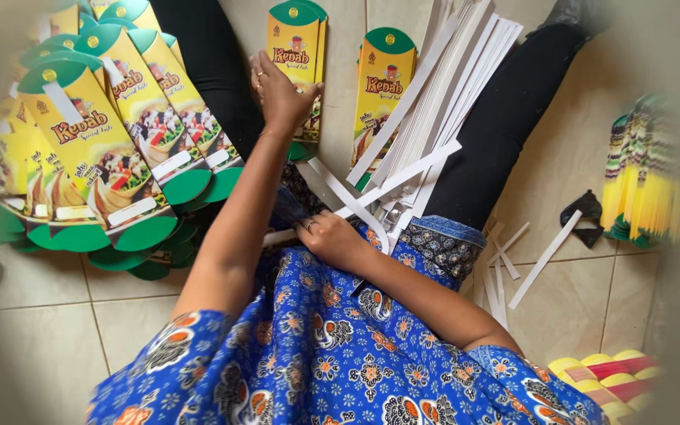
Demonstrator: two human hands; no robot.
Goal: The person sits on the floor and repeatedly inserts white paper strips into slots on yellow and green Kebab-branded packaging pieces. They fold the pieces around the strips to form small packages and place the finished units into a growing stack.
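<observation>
tiled floor (57, 323), left hand (281, 90) pinching one of two yellow sleeves (297, 47), right hand (332, 240) gripping a white strip (403, 177).

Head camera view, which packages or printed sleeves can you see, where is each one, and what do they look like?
Fanned pile of flat sleeves: on the floor, left; yellow, green rounded ends, food picture.
Sleeve under the left hand: top centre; yellow with green cap.
Single sleeve: right of it, partly under white paper strips; same colours.
Edge-on stack: far right; yellow and green, blurred.
Right hand: rests on a strip in the lap.
</observation>
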